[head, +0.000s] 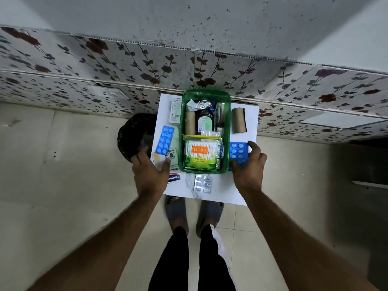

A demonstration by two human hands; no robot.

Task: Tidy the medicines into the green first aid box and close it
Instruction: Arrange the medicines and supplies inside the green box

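Observation:
The green first aid box (182,131) stands open on a small white table (222,192), holding a cotton swab pack (200,153), a brown bottle and rolls. My left hand (150,172) rests left of the box, fingertips on a small sachet (172,157) and a Hansaplast box (174,179). A blue tablet strip (165,139) lies beyond it. My right hand (249,162) lies over a second blue tablet strip (238,152) right of the box, fingers spread around it. A silver capsule strip (203,183) lies in front of the box.
A white medicine carton (175,110) lies at the back left of the table, a brown bandage roll (239,120) at the back right. A black basket (134,137) stands on the floor to the left. A flowered tiled wall rises behind. My feet are under the table's front edge.

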